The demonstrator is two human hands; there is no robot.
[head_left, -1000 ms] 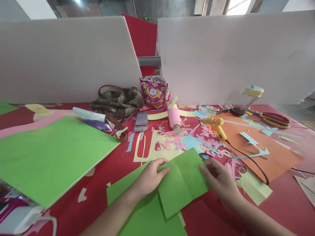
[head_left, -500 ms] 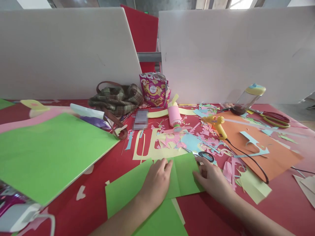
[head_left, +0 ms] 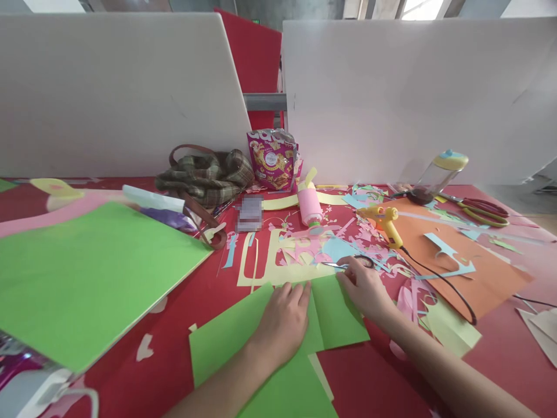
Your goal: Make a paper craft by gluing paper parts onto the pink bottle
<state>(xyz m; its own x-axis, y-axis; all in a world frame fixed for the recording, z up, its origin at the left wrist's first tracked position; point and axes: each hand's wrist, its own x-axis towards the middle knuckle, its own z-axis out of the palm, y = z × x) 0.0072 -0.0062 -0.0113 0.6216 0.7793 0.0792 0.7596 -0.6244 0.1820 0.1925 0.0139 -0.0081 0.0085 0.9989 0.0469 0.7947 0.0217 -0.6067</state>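
My left hand (head_left: 285,319) lies flat on a folded green sheet (head_left: 342,313), its fingers stretched over the sheet near the crease. A further green sheet (head_left: 291,386) extends below it toward me. My right hand (head_left: 363,284) is at the scissors (head_left: 365,262), just beyond the sheet's upper right corner. Its fingers are bent around the dark handles, and the blades point left over pale yellow paper (head_left: 270,273). The fingertips are partly hidden.
A yellow glue gun (head_left: 385,220) with a cord lies on orange paper (head_left: 491,267). Behind are a pink bottle (head_left: 308,203), a snack bag (head_left: 273,159), a plaid bag (head_left: 209,174) and a clear jar (head_left: 439,174). Large green board (head_left: 96,278) at left; paper scraps mid-table.
My right hand has moved from the green sheet's right edge up to the scissors, which now lie turned further left. My left hand stays on the sheet, its fingers now straighter.
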